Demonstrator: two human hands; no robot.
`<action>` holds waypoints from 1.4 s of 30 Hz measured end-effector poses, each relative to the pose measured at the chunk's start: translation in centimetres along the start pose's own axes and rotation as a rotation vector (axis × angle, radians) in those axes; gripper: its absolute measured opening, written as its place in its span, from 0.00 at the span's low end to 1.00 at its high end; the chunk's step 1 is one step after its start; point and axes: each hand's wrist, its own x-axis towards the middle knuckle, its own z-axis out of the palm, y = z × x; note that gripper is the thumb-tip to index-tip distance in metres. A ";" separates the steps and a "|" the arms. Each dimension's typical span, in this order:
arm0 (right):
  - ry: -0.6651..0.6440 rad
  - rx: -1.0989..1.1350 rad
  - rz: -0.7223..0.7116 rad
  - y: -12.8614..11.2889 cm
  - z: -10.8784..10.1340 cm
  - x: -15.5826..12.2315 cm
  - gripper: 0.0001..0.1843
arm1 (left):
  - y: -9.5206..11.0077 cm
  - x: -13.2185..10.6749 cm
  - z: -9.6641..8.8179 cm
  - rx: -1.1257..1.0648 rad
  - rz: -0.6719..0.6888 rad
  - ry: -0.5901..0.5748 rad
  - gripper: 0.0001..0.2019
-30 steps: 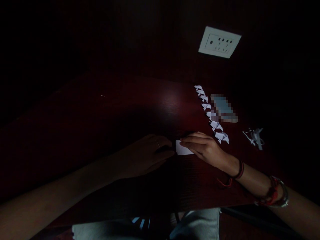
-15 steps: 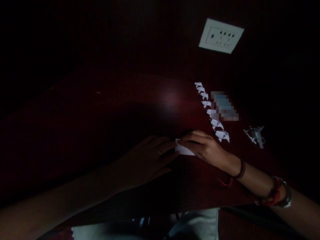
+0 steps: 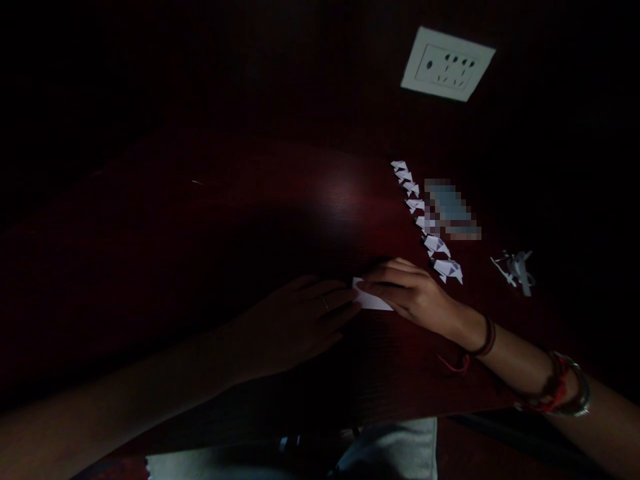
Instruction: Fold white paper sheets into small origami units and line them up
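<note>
A small white piece of paper lies on the dark red table between my two hands. My right hand covers its upper right part, fingers together and pressed over it, thumb mostly hidden. From the left, my left hand reaches in with outstretched fingers, their tips touching the paper's left end; this hand is in deep shadow. Past my right hand runs a slanting row of several folded white paper figures, the nearest just beyond my wrist.
A phone-like flat object, blurred out by pixels, lies right of the row. Farther right is a small coiled white cable. A socket plate sits on the dark wall behind. The table's front edge runs above my lap.
The view has shifted slightly. My left fingertips have moved a little rightward on the paper; my right hand stays pressed on it.
</note>
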 end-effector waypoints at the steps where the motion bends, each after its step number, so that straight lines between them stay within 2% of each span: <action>1: -0.005 -0.004 -0.002 0.0 0.0 0.0 0.13 | 0.0 0.0 0.1 0.004 0.001 0.002 0.14; 7: -0.030 -0.023 -0.005 0.1 0.2 -0.2 0.14 | 0.0 0.2 0.0 -0.011 0.014 -0.029 0.15; 15: -0.061 -0.039 -0.037 0.0 -0.2 -0.2 0.16 | 0.2 0.4 -0.5 -0.085 -0.039 -0.013 0.13; 19: -0.059 -0.127 -0.069 -0.2 -0.1 -0.4 0.17 | 0.2 0.4 -0.5 -0.125 -0.051 0.012 0.14; 25: -0.115 -0.253 -0.081 -0.5 -0.2 -0.6 0.18 | 0.1 0.3 -0.4 -0.146 -0.048 -0.008 0.16; 29: -0.169 -0.228 -0.089 -0.7 -0.5 -0.3 0.18 | 0.1 0.3 -0.5 -0.146 -0.054 0.010 0.16; 32: -0.189 -0.163 -0.020 -1.0 -0.6 0.1 0.19 | 0.1 0.3 -0.4 -0.149 -0.048 0.015 0.16; 36: -0.153 -0.058 0.088 -1.1 -0.7 -0.1 0.22 | 0.1 0.2 -0.4 -0.155 -0.033 0.018 0.16; 42: 0.045 -0.015 0.162 -1.0 -1.8 -1.6 0.22 | -0.2 0.2 -0.3 -0.130 -0.018 0.030 0.16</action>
